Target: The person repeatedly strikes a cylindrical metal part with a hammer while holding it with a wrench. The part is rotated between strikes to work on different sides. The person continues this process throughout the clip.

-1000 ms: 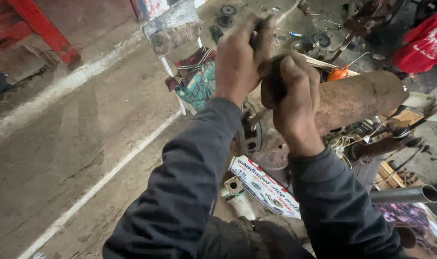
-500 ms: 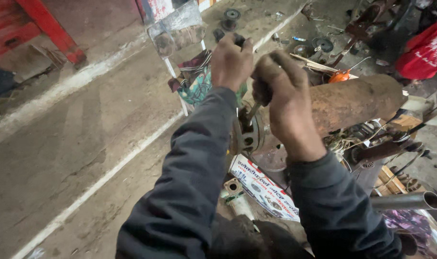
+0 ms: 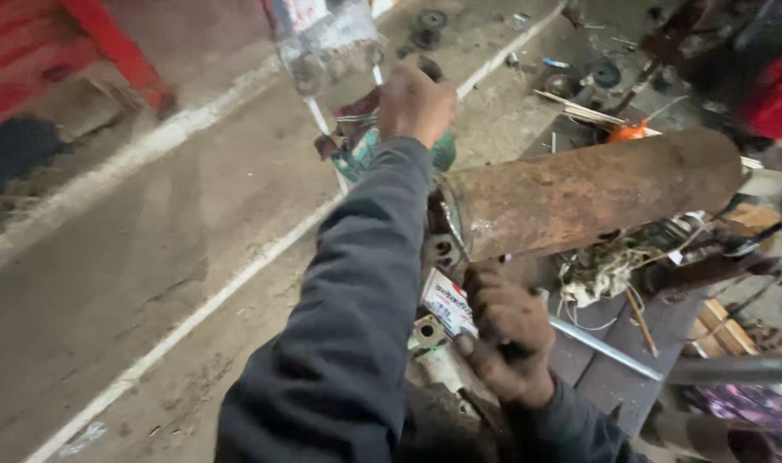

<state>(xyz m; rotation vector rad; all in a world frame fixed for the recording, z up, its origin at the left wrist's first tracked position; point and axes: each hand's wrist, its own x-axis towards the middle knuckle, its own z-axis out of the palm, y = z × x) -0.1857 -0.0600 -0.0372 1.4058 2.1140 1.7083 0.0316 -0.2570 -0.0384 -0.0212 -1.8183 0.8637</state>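
Rusty pipe (image 3: pixel 592 193) lies at right centre of the scene, over a clutter of wires (image 3: pixel 605 270) and metal parts. Its long axis runs nearly level, left to right with a slight rise to the far right; the open, flanged end faces left, toward the sleeve. Work on it appears at an early or middle stage: neither hand grips the pipe, and it rests unmoved among the parts, rust intact. Right hand (image 3: pixel 504 339), just near of the pipe's left end, has its fingers curled tight around a slim dark tool; the tool's kind cannot be told. Left hand (image 3: pixel 415 101), far of the pipe's left end, is closed in a fist over something small and dark, not identifiable. A bright rod (image 3: pixel 603 347) lies on the boards to the right; an orange object (image 3: pixel 628 131) lies far beyond the pipe.
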